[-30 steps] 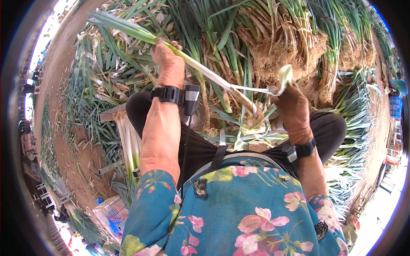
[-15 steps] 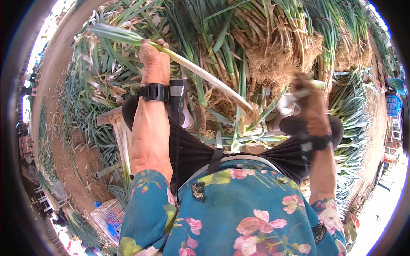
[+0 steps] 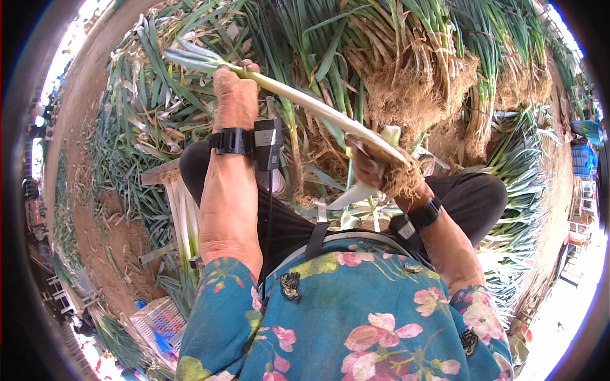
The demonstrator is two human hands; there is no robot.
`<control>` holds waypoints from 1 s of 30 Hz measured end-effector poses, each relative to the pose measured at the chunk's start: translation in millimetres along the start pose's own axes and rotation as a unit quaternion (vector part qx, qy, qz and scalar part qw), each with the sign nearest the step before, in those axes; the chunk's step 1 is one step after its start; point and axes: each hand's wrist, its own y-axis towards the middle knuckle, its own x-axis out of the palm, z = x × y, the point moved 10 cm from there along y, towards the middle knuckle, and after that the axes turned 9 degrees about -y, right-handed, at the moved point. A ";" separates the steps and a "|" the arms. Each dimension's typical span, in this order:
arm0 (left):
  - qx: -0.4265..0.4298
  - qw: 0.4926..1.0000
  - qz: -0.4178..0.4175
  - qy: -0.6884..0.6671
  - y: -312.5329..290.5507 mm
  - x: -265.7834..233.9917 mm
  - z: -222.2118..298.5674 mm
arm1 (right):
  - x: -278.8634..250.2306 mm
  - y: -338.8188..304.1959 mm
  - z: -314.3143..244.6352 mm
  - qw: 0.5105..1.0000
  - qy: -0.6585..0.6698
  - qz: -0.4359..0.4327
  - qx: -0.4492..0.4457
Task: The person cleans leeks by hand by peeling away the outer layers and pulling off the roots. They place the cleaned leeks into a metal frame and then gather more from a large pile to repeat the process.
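My left hand (image 3: pixel 236 77) is closed around the green upper part of a long green onion (image 3: pixel 311 109), whose white stalk slants down to the right. At its lower end hang brown fibrous roots (image 3: pixel 404 179), beside my right hand (image 3: pixel 372 166). The right hand is closed on what looks like a knife; its pale blade (image 3: pixel 353 195) points down to the left and a pale end (image 3: pixel 391 134) sticks out above the fist. The stalk's root end crosses over this hand, and the fingers are partly hidden behind it.
Bundles of rooted green onions (image 3: pixel 419 76) lie ahead. A heap of green leaves (image 3: pixel 152 95) spreads at the left. White stalks (image 3: pixel 182 213) rest by my left knee, more onions (image 3: pixel 518 171) at the right. A white crate (image 3: pixel 162 324) stands lower left.
My right hand has come in from the right to the root end of the onion. My left hand and the onion have shifted slightly to the right.
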 end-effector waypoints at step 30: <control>0.080 0.994 -0.016 0.077 -24.8 32.7 27.0 | -31.6 -33.9 -100.4 0.656 -0.679 0.266 0.194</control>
